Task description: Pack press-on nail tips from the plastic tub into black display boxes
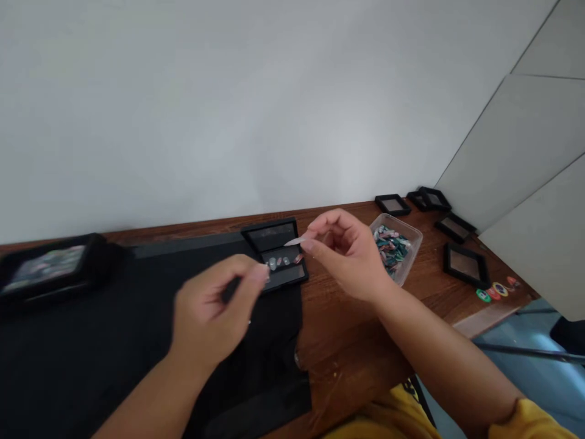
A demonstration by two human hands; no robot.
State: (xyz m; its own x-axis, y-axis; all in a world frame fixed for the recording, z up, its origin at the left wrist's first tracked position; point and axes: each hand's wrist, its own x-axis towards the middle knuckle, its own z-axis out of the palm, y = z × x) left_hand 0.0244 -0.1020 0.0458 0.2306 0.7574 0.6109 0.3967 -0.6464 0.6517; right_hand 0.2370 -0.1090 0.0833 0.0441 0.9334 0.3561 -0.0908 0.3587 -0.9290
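Observation:
My left hand [217, 308] is pinched, thumb against index finger, in front of an open black display case [286, 282]. A small pale speck shows at its fingertips, too blurred to name. In the case, several small false nails [280, 261] lie in a row, pinkish and clear. My right hand [347, 253] pinches a thin white strip [295, 242] between thumb and index finger, above the right side of the case. Just behind this hand stands a clear plastic tub [414, 244] of green and pink pieces.
A black mat [137, 353] covers the left of the wooden table [351, 341]. A black box [50, 268] of pale pieces stands at far left. Several black-framed cases [465, 264] lie at right, near small colourful round pieces [499, 289]. A white wall [228, 110] rises behind.

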